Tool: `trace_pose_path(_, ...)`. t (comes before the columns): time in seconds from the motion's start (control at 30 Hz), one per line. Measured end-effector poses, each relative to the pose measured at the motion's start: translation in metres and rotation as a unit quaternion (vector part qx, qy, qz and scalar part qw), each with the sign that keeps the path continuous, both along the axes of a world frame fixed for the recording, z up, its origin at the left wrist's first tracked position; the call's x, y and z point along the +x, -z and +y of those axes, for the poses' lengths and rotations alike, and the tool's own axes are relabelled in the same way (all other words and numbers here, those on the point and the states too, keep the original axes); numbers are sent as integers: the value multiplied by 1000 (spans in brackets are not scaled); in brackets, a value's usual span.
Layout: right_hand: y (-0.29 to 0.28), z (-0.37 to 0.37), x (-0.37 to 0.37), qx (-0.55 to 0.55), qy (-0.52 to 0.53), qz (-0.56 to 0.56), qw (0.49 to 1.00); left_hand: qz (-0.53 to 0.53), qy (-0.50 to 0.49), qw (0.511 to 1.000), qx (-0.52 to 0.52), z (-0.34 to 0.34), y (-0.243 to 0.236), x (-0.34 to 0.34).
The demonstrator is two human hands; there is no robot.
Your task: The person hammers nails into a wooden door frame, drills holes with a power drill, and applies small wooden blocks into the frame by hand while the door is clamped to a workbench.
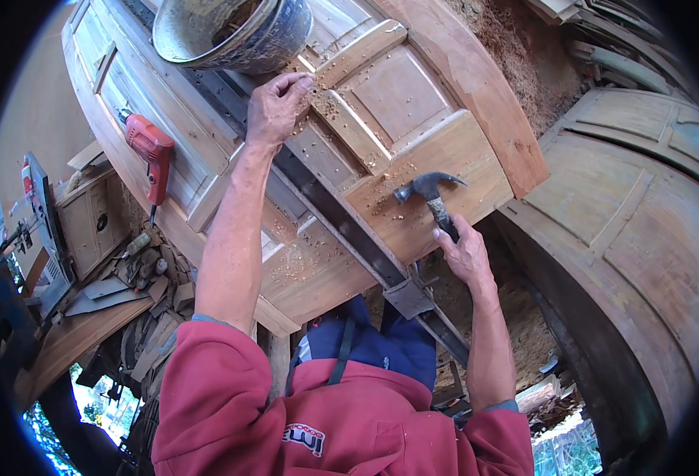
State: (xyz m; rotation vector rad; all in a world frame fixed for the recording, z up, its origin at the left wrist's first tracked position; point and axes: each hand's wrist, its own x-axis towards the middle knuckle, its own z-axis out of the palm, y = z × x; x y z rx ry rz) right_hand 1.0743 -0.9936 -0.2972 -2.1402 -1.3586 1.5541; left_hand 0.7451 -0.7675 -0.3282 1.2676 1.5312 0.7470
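My right hand is wrapped round the dark grip of a claw hammer, whose head is just above the lower rail of a panelled wooden door. Further up, the fingertips of my left hand are pinched together over the door's frame, beside a long metal clamp bar. Whatever the pinch holds, if anything, is too small to make out. Wood chips and crumbs lie scattered over the door around both hands.
A worn metal bucket stands on the work just beyond my left hand. On the left door leaf lies a red power drill. Offcuts are heaped at the lower left, and another panelled door stands at the right.
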Motion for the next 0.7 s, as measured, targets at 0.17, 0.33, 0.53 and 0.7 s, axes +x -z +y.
trace_pose_path(0.17,5,-3,4,28,5,9,1000,138,46,977,156,4,-6,4)
trace_pose_path(0.33,10,-2,3,27,5,14,1000,124,18,982,140,4,12,-4)
trace_pose_path(0.53,15,-6,4,64,11,26,998,135,-12,979,152,2,20,-2)
trace_pose_path(0.7,16,-9,9,22,25,43,999,207,16,961,180,-1,11,8)
